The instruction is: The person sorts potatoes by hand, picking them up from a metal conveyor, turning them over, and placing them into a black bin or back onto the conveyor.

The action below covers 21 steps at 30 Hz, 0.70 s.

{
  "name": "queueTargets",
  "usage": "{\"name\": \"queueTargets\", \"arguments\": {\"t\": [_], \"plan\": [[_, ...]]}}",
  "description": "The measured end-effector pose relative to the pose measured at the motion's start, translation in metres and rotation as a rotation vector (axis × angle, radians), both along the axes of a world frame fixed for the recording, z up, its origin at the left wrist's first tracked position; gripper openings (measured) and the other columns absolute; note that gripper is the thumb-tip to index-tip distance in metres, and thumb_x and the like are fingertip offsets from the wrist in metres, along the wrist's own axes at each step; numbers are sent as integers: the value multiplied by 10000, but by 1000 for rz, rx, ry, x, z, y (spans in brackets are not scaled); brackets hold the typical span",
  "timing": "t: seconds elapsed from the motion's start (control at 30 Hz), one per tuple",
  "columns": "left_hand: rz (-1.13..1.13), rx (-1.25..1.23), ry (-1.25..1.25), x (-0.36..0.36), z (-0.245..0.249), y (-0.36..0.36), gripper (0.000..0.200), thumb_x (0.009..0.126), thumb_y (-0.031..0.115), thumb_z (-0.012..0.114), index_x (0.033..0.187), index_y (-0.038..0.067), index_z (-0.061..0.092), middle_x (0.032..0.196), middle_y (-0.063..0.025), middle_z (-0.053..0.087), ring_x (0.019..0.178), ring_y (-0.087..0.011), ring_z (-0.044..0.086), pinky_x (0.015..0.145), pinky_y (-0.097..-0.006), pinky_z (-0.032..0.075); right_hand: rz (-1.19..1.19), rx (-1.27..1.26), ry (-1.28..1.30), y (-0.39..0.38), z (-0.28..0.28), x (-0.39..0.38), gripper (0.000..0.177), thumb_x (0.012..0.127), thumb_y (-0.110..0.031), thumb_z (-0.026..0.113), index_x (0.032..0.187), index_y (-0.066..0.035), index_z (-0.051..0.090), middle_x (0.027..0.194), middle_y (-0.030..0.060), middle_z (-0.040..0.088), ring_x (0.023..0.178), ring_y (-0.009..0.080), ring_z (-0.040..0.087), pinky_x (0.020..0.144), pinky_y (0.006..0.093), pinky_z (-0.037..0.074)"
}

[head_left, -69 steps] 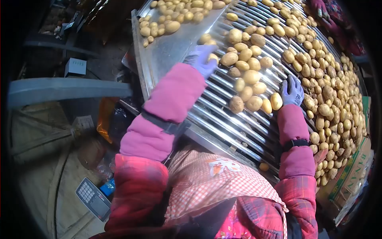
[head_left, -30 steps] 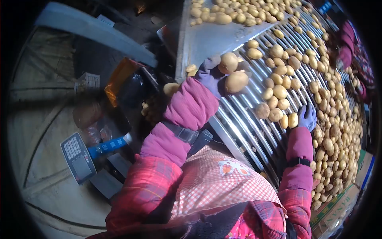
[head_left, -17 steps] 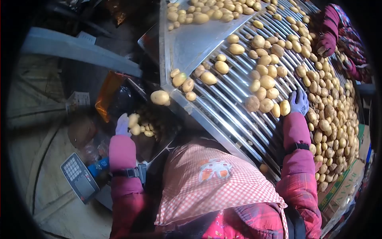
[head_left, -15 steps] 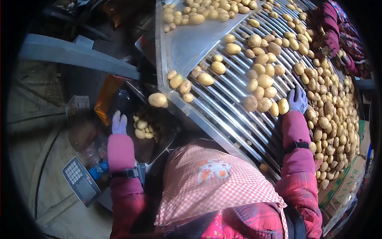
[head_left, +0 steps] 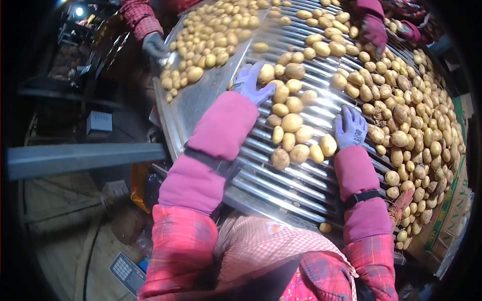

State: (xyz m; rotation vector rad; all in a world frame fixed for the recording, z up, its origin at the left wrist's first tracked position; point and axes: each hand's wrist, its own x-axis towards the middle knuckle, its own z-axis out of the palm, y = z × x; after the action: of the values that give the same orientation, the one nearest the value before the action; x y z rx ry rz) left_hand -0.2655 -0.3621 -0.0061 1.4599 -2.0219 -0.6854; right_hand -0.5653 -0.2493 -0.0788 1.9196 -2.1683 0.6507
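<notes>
My left hand (head_left: 252, 84), in a lavender glove, reaches over the metal rollers (head_left: 306, 185) with thumb and fingers apart. Its fingertips lie against or very close to a potato (head_left: 266, 73) at the upper end of a loose cluster. A larger yellow potato (head_left: 291, 123) sits in the middle of that cluster. My right hand (head_left: 350, 126), gloved alike, rests on the rollers with its fingers spread, between the cluster and the big potato pile (head_left: 416, 130). Just left of it lies an oval potato (head_left: 328, 145), apart from the fingers. Nothing shows in either hand.
A smooth metal chute (head_left: 201, 95) holds more potatoes at the upper left, where another person's dark glove (head_left: 154, 46) reaches its edge. A co-worker's maroon glove (head_left: 375, 32) is over potatoes at the top right. A grey beam (head_left: 85, 159), scale (head_left: 128, 273) and cardboard box (head_left: 447, 215) stand around.
My left hand has swung from beside the bag of potatoes below up to the cluster on the rollers. The view has shifted, and another person's dark glove now shows at the chute.
</notes>
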Motion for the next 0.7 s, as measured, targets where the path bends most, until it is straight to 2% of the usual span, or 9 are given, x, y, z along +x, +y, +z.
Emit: {"name": "queueTargets", "arguments": {"t": [0.1, 0.2, 0.3, 0.4, 0.47, 0.5, 0.6, 0.63, 0.7], "plan": [[146, -55, -256, -38, -31, -45, 682, 721, 439, 711, 1282, 108, 507, 1205, -233, 522, 1148, -399, 484, 987, -470, 390, 15, 15, -30, 1, 7, 1, 373, 844, -304, 586, 1172, -125, 590, 1189, 80, 562, 1146, 280, 484, 1001, 451, 337], [196, 124, -140, -41, -57, -70, 642, 719, 423, 697, 1253, 109, 528, 1130, -225, 552, 1077, -396, 530, 927, -476, 430, 26, 45, -68, 2, 4, -2, 431, 819, -306, 584, 1219, -148, 551, 1259, 85, 519, 1177, 307, 455, 1029, 450, 313], [-42, 81, -324, -23, -71, -87, 579, 723, 424, 670, 1194, 104, 570, 1116, -211, 587, 1027, -379, 568, 888, -456, 467, -11, 97, -103, 4, 10, 1, 435, 818, -307, 581, 1219, -141, 543, 1271, 82, 508, 1187, 305, 443, 1038, 454, 303], [-69, -117, -302, -37, -23, -74, 515, 728, 384, 628, 1169, 123, 576, 1089, -184, 595, 1038, -360, 567, 881, -450, 464, -9, 85, -51, 2, 14, 3, 380, 868, -314, 553, 1196, -123, 569, 1224, 76, 530, 1173, 271, 454, 1033, 457, 302], [-238, -145, -400, -66, 6, -64, 504, 743, 352, 605, 1194, 130, 561, 1059, -172, 598, 1041, -347, 567, 882, -440, 466, 6, 82, -38, 1, 13, 3, 381, 869, -311, 553, 1198, -121, 566, 1222, 78, 532, 1171, 273, 455, 1031, 459, 304], [-322, 20, -513, -84, 25, -60, 509, 754, 341, 591, 1217, 136, 542, 1087, -182, 587, 1046, -330, 568, 889, -425, 466, 12, 81, -40, 2, 12, 2, 386, 870, -313, 551, 1202, -117, 564, 1221, 81, 533, 1172, 275, 455, 1031, 458, 305], [-261, 117, -765, -108, 25, -59, 522, 751, 341, 592, 1232, 149, 530, 1141, -189, 570, 1068, -320, 568, 896, -420, 468, 12, 56, -44, 2, 10, 1, 389, 870, -317, 548, 1204, -118, 563, 1224, 82, 532, 1170, 277, 455, 1030, 458, 305], [-270, 242, -533, -98, 14, -70, 569, 750, 353, 596, 1286, 185, 507, 1210, -187, 548, 1092, -315, 569, 906, -415, 469, 5, 88, -35, 2, 12, 1, 387, 870, -321, 547, 1200, -120, 567, 1225, 80, 531, 1167, 279, 455, 1028, 457, 308], [-226, 251, -484, -87, 8, -69, 598, 743, 343, 609, 1311, 198, 492, 1212, -184, 557, 1100, -316, 570, 911, -407, 470, 1, 110, -64, 2, 9, 2, 419, 843, -327, 557, 1214, -134, 549, 1252, 81, 512, 1185, 297, 439, 1035, 460, 296]]}}
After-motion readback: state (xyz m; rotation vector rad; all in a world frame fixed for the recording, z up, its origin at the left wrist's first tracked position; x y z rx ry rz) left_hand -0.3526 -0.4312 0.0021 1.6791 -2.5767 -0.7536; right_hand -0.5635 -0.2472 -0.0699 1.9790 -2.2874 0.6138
